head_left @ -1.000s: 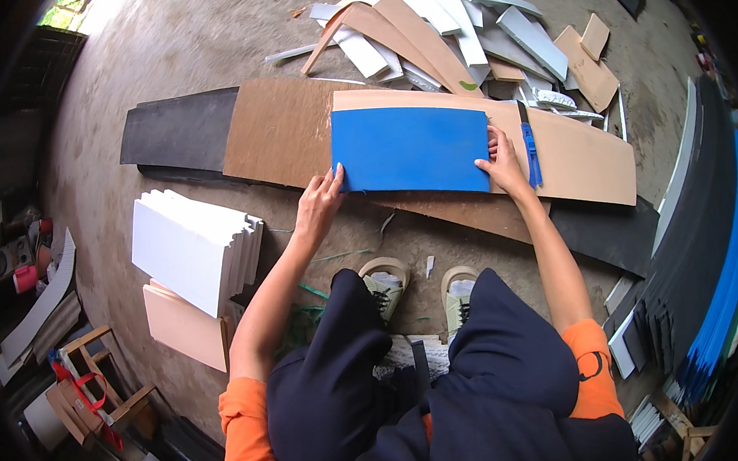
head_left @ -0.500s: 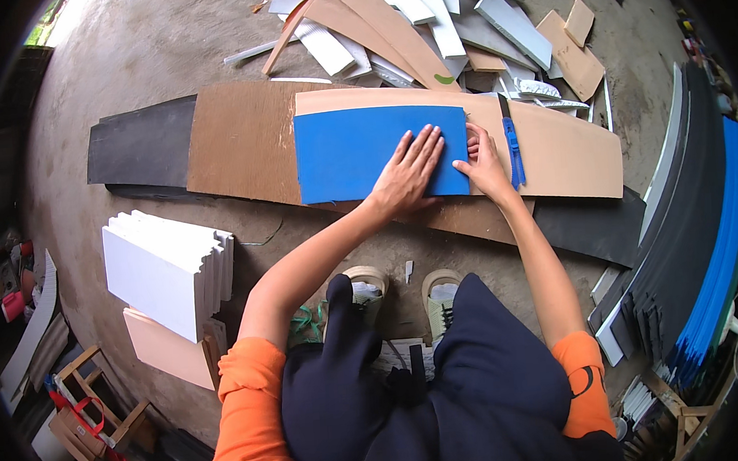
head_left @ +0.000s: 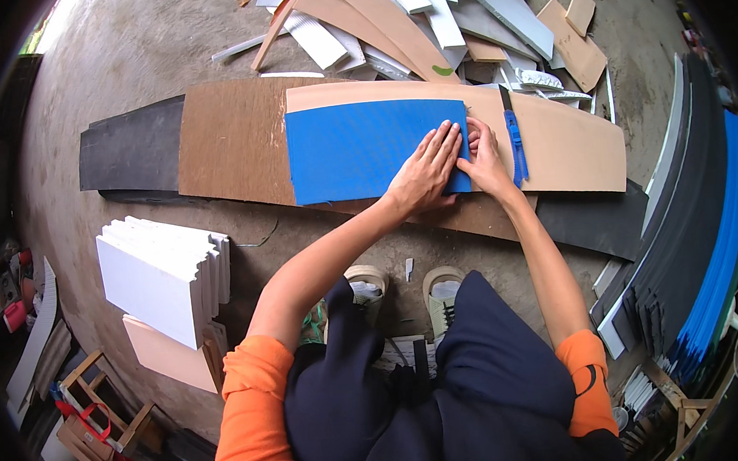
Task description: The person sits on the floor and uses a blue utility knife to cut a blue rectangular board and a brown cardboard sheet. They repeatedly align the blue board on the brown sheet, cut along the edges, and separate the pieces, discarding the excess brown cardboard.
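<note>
A blue rectangular sheet [head_left: 356,151], apparently foam, lies on a larger beige sheet [head_left: 566,142] in front of me. My left hand [head_left: 423,170] rests flat on the blue sheet near its right end, fingers stretched out and close together. At that end, my right hand [head_left: 485,160] has its thumb on the sheet's edge and its fingers curled beside it. What the curled fingers touch underneath is hidden. Just right of my right hand, a blue utility knife [head_left: 515,145] lies on the beige sheet.
Brown boards [head_left: 228,138] and black sheets [head_left: 132,148] lie beneath. Beyond them is a heap of white and beige offcuts [head_left: 432,24]. A stack of white pieces [head_left: 152,273] stands at left on beige ones [head_left: 169,352]. Long black strips [head_left: 672,212] and blue strips [head_left: 720,243] line the right side.
My left hand has slid right across the blue sheet, closer to its right edge and my right hand. My right hand stays at that edge. The view has shifted slightly.
</note>
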`<state>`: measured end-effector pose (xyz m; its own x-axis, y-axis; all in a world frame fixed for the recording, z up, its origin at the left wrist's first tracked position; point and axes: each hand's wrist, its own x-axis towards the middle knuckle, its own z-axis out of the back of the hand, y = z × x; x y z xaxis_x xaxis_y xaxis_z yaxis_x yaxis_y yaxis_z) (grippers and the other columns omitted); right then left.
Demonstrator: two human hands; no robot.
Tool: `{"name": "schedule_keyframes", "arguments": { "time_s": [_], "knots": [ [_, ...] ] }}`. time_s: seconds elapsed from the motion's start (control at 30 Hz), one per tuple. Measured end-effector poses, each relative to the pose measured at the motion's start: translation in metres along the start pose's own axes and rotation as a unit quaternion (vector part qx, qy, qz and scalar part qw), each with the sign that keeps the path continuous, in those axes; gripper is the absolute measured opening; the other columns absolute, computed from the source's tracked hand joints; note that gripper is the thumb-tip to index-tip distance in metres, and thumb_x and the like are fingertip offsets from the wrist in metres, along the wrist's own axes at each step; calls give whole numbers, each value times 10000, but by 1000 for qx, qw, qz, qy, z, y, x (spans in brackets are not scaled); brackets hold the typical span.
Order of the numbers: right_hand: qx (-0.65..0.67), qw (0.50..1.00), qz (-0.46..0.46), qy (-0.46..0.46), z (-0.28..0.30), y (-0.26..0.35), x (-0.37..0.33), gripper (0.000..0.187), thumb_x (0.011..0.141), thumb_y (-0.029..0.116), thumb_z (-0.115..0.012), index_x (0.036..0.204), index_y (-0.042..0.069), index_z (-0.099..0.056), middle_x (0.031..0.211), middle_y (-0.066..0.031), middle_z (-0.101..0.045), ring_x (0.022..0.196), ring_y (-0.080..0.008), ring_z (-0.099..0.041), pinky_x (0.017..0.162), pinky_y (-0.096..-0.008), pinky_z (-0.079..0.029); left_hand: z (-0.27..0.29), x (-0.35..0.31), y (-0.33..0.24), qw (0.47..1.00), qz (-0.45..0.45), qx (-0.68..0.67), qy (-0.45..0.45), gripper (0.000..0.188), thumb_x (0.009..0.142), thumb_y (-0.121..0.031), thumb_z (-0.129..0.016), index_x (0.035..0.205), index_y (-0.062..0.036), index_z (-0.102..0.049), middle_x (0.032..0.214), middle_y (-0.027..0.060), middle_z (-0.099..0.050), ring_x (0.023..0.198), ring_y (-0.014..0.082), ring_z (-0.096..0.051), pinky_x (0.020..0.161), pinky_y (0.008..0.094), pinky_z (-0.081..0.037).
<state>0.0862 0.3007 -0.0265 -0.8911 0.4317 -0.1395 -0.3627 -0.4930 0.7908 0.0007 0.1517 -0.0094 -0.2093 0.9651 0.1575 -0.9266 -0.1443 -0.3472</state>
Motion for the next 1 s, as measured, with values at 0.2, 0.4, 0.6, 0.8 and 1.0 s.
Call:
{"name": "schedule_keyframes", "arguments": {
  "time_s": [0.2, 0.4, 0.6, 0.8, 1.0],
  "knots": [
    [-29, 999, 25, -6, -4, -5, 1, 754, 645, -4, -662, 1281, 56, -262, 1002, -120, -363, 893, -216, -404, 804, -312, -407, 1, -3, 2, 1000, -4, 11, -7, 900, 700, -493, -582, 1317, 66, -241, 1397, 193, -220, 1316, 314, -173, 1078, 401, -156],
    [23, 999, -15, 30, -2, -5, 3, 764, 659, 14, -678, 1289, 56, -247, 1013, -124, -351, 926, -223, -412, 836, -310, -421, 12, -46, 32, 973, 200, 51, -102, 784, 785, -475, -529, 1333, 11, -249, 1406, 162, -222, 1317, 270, -178, 1070, 447, -108],
    [62, 996, -36, 48, 3, -3, 4, 738, 668, 18, -659, 1287, 67, -258, 990, -91, -364, 905, -180, -413, 826, -290, -419, 34, -122, 77, 865, 454, -11, -213, 749, 750, -325, -649, 1317, 13, -296, 1228, 201, -345, 1109, 330, -355, 970, 444, -269],
    [56, 997, -20, 45, 4, -6, 2, 724, 667, 29, -659, 1281, 81, -278, 990, -75, -386, 892, -158, -432, 812, -275, -420, 44, -134, 103, 873, 405, -165, -215, 721, 690, -224, -722, 1292, -34, -375, 1073, 172, -411, 991, 303, -430, 861, 378, -400],
    [127, 989, -44, 59, 9, 9, 1, 733, 661, 20, -660, 1281, 67, -273, 947, -59, -415, 859, -150, -466, 807, -278, -431, 61, -135, 111, 892, 400, -157, -143, 682, 672, -250, -731, 1246, -29, -437, 1003, 138, -450, 898, 267, -491, 799, 364, -439]
  ]
}}
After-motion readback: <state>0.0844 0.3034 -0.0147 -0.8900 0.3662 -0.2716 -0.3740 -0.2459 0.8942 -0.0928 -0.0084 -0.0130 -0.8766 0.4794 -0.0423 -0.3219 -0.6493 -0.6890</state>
